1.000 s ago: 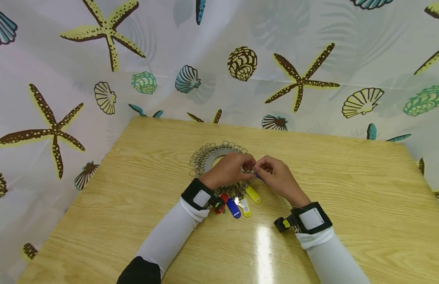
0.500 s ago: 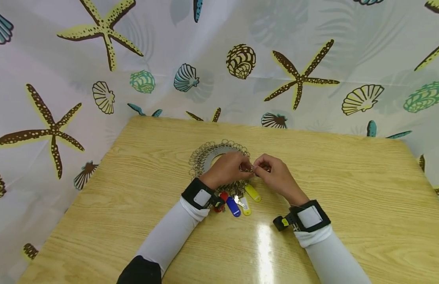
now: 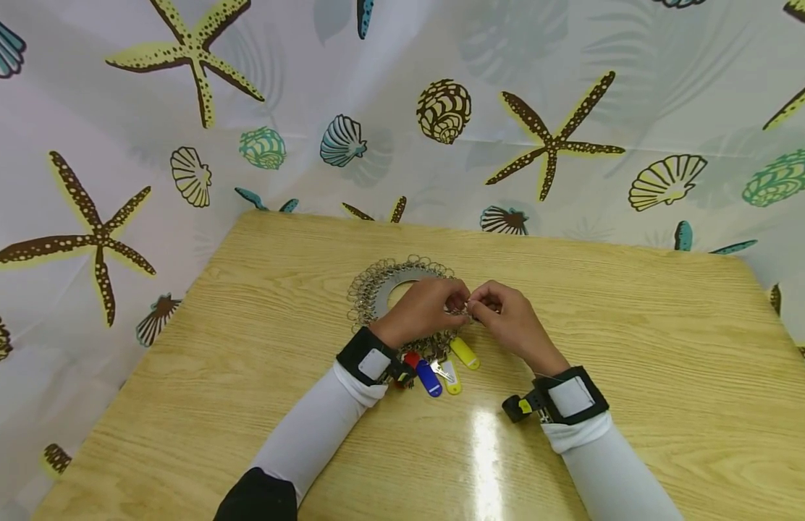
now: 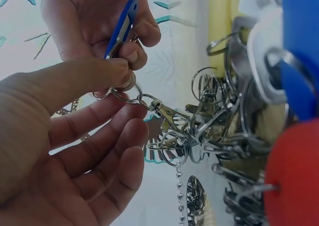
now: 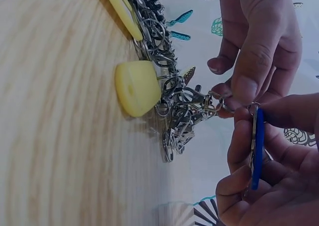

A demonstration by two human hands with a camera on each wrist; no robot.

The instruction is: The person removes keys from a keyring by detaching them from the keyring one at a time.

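My left hand (image 3: 423, 310) pinches a small metal split ring (image 4: 124, 97) between thumb and index finger. A swivel clasp (image 4: 164, 111) joins that ring to a large grey hoop (image 3: 381, 289) hung with many rings and clasps. My right hand (image 3: 510, 322) meets the left fingertips at the hoop's right side, pinching the ring end of a blue key tag (image 5: 257, 151). A metal key seems to lie flat along the tag. The fingertips partly cover where the tag's ring and the split ring come together.
On the hoop's near side hang a yellow tag (image 3: 465, 353), another blue tag (image 3: 430, 379), a red tag (image 3: 412, 360) and a silver key (image 3: 440, 371). The wooden table (image 3: 604, 304) ends at a shell-patterned curtain (image 3: 389, 87) behind.
Both hands stay together at the hoop's right side with small finger shifts. The blue tag visible below the right fingers a second ago is now hidden in the head view.
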